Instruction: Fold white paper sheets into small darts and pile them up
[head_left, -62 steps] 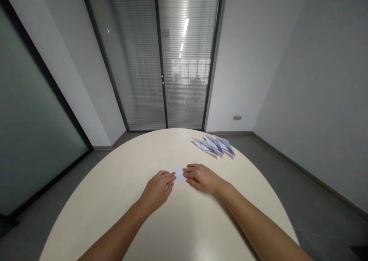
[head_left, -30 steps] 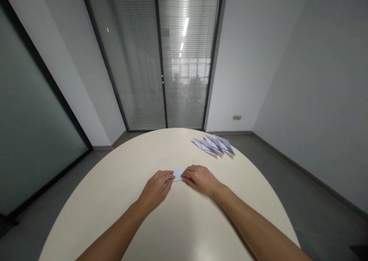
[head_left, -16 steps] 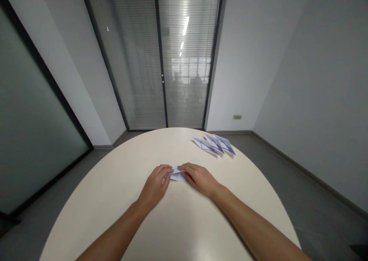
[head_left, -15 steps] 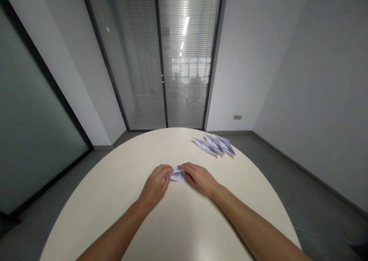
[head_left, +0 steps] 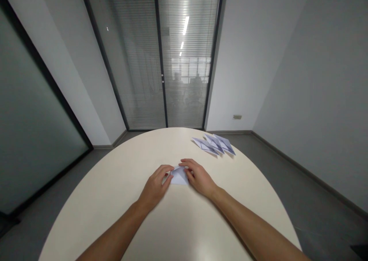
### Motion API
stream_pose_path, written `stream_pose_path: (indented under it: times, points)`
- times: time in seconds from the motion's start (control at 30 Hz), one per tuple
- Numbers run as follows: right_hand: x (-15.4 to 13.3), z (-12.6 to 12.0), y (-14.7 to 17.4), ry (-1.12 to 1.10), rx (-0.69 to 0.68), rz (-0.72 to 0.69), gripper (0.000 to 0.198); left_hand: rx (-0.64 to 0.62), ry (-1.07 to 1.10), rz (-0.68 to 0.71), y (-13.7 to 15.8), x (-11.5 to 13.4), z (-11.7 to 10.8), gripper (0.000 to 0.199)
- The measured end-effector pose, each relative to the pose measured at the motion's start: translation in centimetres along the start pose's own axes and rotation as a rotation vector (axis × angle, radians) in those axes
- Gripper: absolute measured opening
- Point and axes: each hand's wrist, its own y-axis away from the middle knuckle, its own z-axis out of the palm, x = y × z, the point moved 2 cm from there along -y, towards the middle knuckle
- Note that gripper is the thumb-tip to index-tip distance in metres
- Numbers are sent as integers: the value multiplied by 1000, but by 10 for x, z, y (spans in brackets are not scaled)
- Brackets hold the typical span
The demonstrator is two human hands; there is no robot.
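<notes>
A small sheet of folded paper [head_left: 179, 177], pale bluish white, lies between my two hands near the middle of the table. My left hand [head_left: 156, 182] pinches its left edge between thumb and fingers. On the other side, my right hand [head_left: 198, 176] has its thumb and index finger closed on the paper's upper right edge. The fingertips cover both side edges of the paper, so its full outline is hidden.
Three folded paper pieces [head_left: 214, 144] lie overlapping at the far right of the round cream table [head_left: 115, 199]. Beyond the table stands a glass door with blinds [head_left: 184, 99]. Plain walls rise on both sides.
The paper now shows a broader flat face toward me. My right hand's fingers have lifted a little and shifted at its upper right edge. My left hand has barely moved.
</notes>
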Motion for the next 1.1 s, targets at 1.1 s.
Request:
stream_pose_path:
  times: [1.1]
  points:
    - [-1,0,4,351,-285,-188,42,-383,-129,169,10,6,7,36]
